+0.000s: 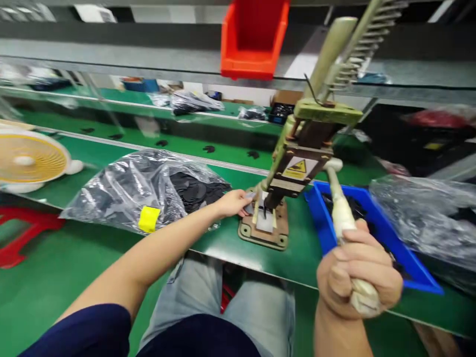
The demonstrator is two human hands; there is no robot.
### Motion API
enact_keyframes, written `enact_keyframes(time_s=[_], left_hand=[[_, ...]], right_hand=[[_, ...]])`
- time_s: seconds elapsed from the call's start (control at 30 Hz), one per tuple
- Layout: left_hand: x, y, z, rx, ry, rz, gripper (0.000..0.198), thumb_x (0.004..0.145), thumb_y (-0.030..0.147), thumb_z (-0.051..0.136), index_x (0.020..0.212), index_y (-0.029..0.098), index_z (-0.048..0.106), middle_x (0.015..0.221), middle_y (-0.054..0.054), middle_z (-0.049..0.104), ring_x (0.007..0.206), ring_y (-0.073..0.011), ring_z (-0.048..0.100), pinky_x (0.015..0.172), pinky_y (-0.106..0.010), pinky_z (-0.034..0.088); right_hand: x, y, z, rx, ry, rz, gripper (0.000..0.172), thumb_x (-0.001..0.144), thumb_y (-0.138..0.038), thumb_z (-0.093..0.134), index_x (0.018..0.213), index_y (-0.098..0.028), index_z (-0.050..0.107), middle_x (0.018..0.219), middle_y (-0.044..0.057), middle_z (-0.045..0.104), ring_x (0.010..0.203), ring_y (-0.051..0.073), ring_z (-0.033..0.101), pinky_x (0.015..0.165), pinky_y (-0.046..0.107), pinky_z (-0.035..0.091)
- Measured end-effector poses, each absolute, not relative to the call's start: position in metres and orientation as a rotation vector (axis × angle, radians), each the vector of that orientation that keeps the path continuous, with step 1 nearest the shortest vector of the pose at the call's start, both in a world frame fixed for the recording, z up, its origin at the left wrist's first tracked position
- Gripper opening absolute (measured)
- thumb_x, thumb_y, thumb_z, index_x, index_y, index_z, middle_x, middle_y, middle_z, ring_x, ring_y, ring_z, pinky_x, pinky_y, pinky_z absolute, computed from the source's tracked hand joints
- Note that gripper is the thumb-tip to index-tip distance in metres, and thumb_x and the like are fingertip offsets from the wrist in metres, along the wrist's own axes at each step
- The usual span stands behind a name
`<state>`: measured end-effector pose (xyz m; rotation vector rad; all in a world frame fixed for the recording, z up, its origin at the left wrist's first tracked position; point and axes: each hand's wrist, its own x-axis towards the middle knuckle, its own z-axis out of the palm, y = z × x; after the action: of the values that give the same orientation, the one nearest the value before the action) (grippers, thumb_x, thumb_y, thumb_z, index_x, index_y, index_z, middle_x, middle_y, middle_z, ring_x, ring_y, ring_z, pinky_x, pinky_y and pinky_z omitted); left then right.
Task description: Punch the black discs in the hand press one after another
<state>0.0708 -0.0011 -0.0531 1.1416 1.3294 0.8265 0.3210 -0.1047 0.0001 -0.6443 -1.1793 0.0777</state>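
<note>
My right hand (pixel 359 272) is wrapped round the white-taped lever (pixel 342 213) of a green hand press (pixel 303 158), whose front carries a yellow warning label. At the left side of the press base (pixel 262 240), my left hand (pixel 235 202) pinches a small flat grey piece (pixel 249 204), partly hidden by the fingers. A pale plate (pixel 265 221) lies on the base under the dark press tool (pixel 274 197). Just left of that hand, an open clear plastic bag (pixel 122 183) with a yellow label holds many flat black parts (pixel 191 191).
A blue bin (pixel 420 275) with dark parts stands right of the press, beside another plastic bag (pixel 427 213). Several black parts (pixel 208 148) lie spaced along the green strip behind. An orange bin (pixel 255 44) hangs above; a fan (pixel 31 158) is at left.
</note>
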Motion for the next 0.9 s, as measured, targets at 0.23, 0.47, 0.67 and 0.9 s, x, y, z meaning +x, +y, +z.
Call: enact_keyframes(time_s=[0.23, 0.47, 0.67, 0.9], left_hand=[[0.079, 0.002, -0.055, 1.297, 1.244, 0.703, 0.024, 0.098, 0.030, 0.070, 0.086, 0.017, 0.055, 0.064, 0.000, 0.068, 0.051, -0.0118, 0.067, 0.048, -0.020, 0.055], [0.077, 0.013, -0.057, 1.391, 1.219, 0.647, 0.026, 0.094, 0.034, 0.075, 0.089, 0.017, 0.055, 0.064, 0.001, 0.068, 0.055, -0.0151, 0.070, 0.051, -0.023, 0.058], [0.080, 0.019, -0.050, 1.354, 1.257, 0.514, 0.026, 0.093, 0.035, 0.077, 0.094, 0.016, 0.059, 0.068, 0.000, 0.069, 0.054, -0.0143, 0.070, 0.051, -0.022, 0.058], [0.087, 0.023, -0.037, 1.164, 1.351, 0.355, 0.019, 0.094, 0.029, 0.074, 0.099, 0.016, 0.061, 0.065, -0.002, 0.071, 0.054, -0.0153, 0.072, 0.054, -0.021, 0.059]], right_hand=[[0.327, -0.098, 0.002, -0.505, -1.321, -0.050, 0.037, 0.080, -0.045, 0.079, 0.064, -0.026, 0.051, 0.064, -0.005, 0.054, 0.080, 0.017, 0.068, 0.108, 0.059, 0.056], [0.323, -0.104, 0.002, -0.547, -1.318, -0.027, 0.036, 0.084, -0.047, 0.077, 0.066, -0.027, 0.053, 0.067, -0.004, 0.053, 0.085, 0.019, 0.067, 0.111, 0.065, 0.053], [0.319, -0.104, 0.004, -0.556, -1.290, -0.051, 0.039, 0.088, -0.046, 0.074, 0.066, -0.027, 0.049, 0.067, -0.004, 0.052, 0.083, 0.018, 0.065, 0.108, 0.063, 0.055], [0.314, -0.097, 0.002, -0.497, -1.246, -0.087, 0.017, 0.086, -0.042, 0.074, 0.078, -0.032, 0.063, 0.063, -0.004, 0.042, 0.073, 0.017, 0.058, 0.105, 0.056, 0.057]])
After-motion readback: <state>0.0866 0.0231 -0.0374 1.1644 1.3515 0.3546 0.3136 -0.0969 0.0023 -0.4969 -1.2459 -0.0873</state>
